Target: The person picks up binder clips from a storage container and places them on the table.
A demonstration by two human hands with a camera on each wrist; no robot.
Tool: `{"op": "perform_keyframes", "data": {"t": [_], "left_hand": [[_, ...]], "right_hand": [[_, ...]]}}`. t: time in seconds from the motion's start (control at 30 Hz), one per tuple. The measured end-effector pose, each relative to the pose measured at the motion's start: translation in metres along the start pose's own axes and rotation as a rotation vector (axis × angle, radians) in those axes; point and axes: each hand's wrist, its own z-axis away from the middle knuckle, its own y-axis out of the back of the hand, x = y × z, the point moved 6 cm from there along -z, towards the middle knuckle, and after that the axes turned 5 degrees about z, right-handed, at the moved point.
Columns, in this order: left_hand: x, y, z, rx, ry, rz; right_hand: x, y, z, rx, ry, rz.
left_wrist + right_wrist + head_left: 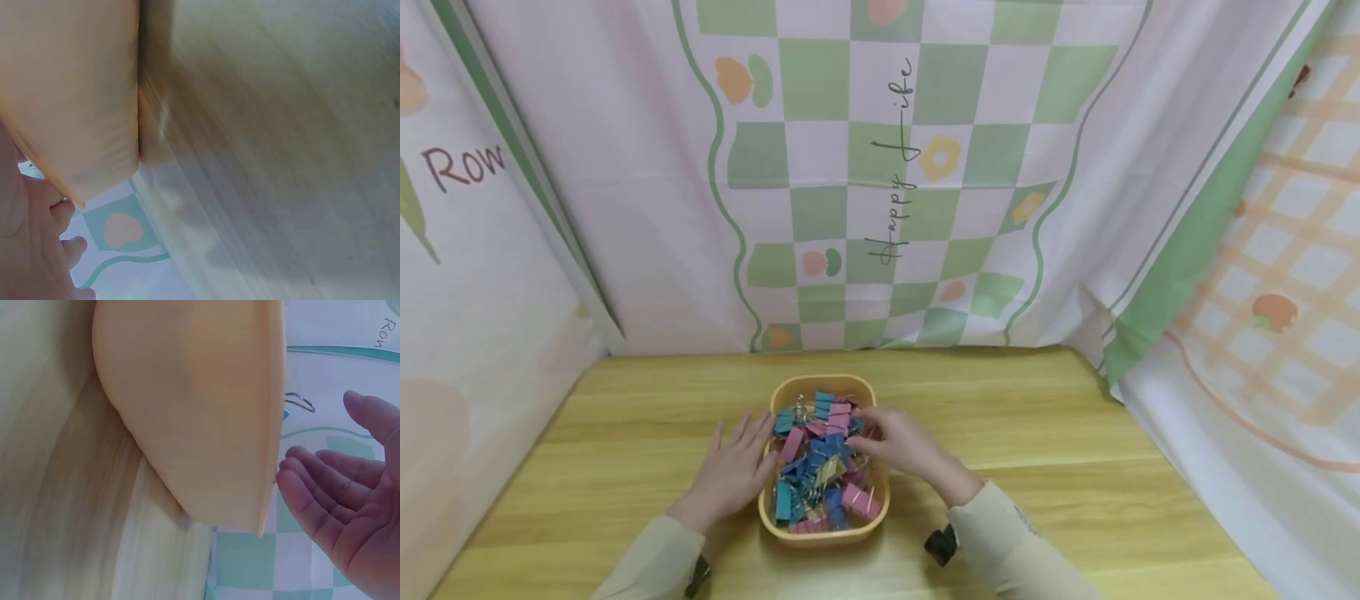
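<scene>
A yellow-orange plastic basket [823, 540] stands on the table, filled with binder clips [830, 472] in blue, teal, pink and gold. My left hand [730, 471] rests against the basket's left rim, fingers spread and thumb at the edge. In the left wrist view, those fingers [75, 250] extend past the basket's wall [75, 94]. Over the right rim reaches my right hand [904, 446], its fingertips above the clips. The right wrist view shows this hand [350, 506] with fingers gently bent, thumb apart and nothing between them; a clip's wire handle [301, 401] pokes above the rim.
The wood-grain table [1037, 433] extends around the basket on both sides. Behind it hangs a checkered green and white curtain [880, 167], with more printed cloth [490, 275] at the left and right. Black wrist devices [940, 545] show at the sleeves.
</scene>
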Motion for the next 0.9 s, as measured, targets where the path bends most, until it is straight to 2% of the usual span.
{"op": "perform_keyframes", "data": {"t": [0.47, 0.7, 0.9], "left_hand": [[0.003, 0.003, 0.002, -0.004, 0.0, 0.0], [0.002, 0.001, 0.001, -0.004, -0.001, 0.005], [0.002, 0.001, 0.001, -0.001, 0.0, 0.007]], "right_hand": [[-0.003, -0.014, -0.005, -0.048, -0.055, -0.065], [-0.001, -0.017, -0.006, -0.08, -0.133, -0.115], [0.001, -0.017, -0.008, -0.055, -0.169, -0.154]]}}
